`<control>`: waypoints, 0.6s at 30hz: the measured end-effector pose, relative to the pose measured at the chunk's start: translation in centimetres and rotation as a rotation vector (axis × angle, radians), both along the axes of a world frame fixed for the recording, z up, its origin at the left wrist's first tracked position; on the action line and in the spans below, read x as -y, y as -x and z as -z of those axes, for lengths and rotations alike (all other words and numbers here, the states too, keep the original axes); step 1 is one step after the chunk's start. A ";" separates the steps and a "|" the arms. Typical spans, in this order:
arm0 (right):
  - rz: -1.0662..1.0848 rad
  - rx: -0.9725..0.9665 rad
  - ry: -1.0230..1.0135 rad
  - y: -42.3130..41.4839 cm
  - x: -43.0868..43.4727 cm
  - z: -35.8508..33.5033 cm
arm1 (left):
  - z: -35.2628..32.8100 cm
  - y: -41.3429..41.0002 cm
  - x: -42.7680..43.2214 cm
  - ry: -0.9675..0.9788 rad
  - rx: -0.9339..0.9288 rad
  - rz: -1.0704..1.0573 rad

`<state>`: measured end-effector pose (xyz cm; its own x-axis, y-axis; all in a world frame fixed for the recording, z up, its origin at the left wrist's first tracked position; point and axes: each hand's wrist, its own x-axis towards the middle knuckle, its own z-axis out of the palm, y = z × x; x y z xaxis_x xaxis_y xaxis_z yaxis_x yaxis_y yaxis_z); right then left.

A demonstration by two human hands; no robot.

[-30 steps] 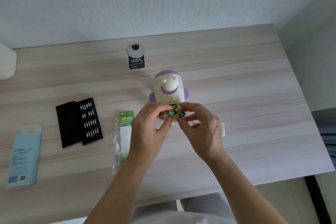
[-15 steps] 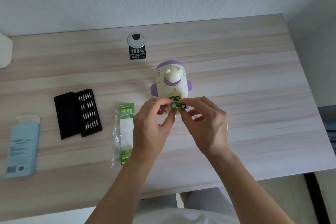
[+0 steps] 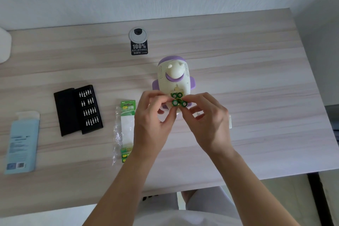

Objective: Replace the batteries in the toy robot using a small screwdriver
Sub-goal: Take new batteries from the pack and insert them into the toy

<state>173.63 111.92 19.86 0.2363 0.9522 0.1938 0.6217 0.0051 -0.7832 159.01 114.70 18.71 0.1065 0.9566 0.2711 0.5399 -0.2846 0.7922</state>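
Two batteries (image 3: pixel 179 103) in left hand (image 3: pixel 152 124) and right hand (image 3: pixel 209 123) grip, beside toy robot (image 3: pixel 173 76).

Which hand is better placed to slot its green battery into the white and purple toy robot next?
Left, probably. The left hand pinches its green battery in line with the open compartment of the white and purple toy robot; the right hand holds the other battery off to the side.

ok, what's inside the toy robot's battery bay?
Two green battery ends show in the bay. Left hand and right hand pinch two more batteries in front, hiding the rest.
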 end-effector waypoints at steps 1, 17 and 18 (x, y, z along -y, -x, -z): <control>0.000 0.000 0.005 0.0 0.0 0.1 | 0.0 0.1 0.0 0.001 0.005 -0.002; -0.002 -0.013 0.036 -0.8 1.3 0.0 | -1.1 1.7 0.5 0.086 0.000 0.016; 0.007 0.001 0.039 -1.3 1.6 -0.1 | -1.4 2.0 0.6 0.099 -0.015 0.021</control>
<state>174.97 110.36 19.99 0.2427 0.9574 0.1563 0.6220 -0.0300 -0.7824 157.00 114.13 20.07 0.1305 0.9761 0.1735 0.5462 -0.2169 0.8091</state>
